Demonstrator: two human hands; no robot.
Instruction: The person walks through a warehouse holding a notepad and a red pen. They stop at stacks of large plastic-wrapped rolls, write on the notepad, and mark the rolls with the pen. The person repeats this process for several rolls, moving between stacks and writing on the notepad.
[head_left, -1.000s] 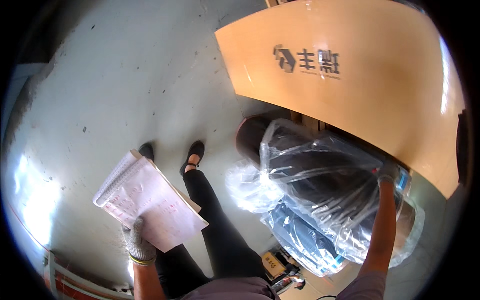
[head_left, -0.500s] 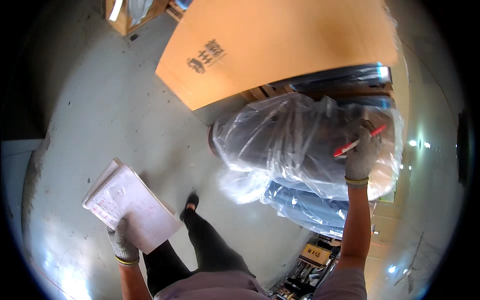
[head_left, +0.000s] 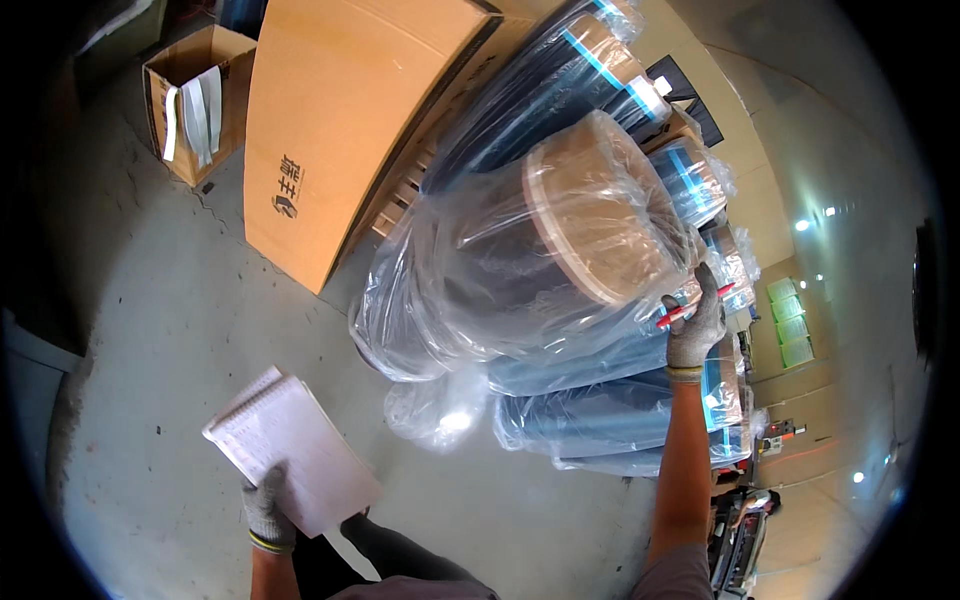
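Observation:
My left hand (head_left: 268, 512), in a grey knit glove, grips an open notebook (head_left: 300, 450) at its lower edge, with the thumb lying on the page. In my gloved right hand (head_left: 697, 335) is a red pen (head_left: 676, 316), held crosswise. That hand is at the near edge of a large roll (head_left: 450, 265) wrapped in clear plastic; whether the fingers also pinch the plastic I cannot tell. The roll's broad brown end (head_left: 595, 215) faces up and to the right. Part of my right fingers is hidden against the wrapping.
Several blue-taped, plastic-wrapped rolls (head_left: 600, 410) lie beyond and below the large one. A big cardboard box (head_left: 340, 110) stands on the far left, near an open carton (head_left: 225, 85) with white strips over its rim. Grey floor (head_left: 180, 300) spreads to the left.
My view has swung, bringing the large roll's brown end and more rolls into sight. My right hand has shifted from over the wrapping to its edge. Notebook and pen are still held.

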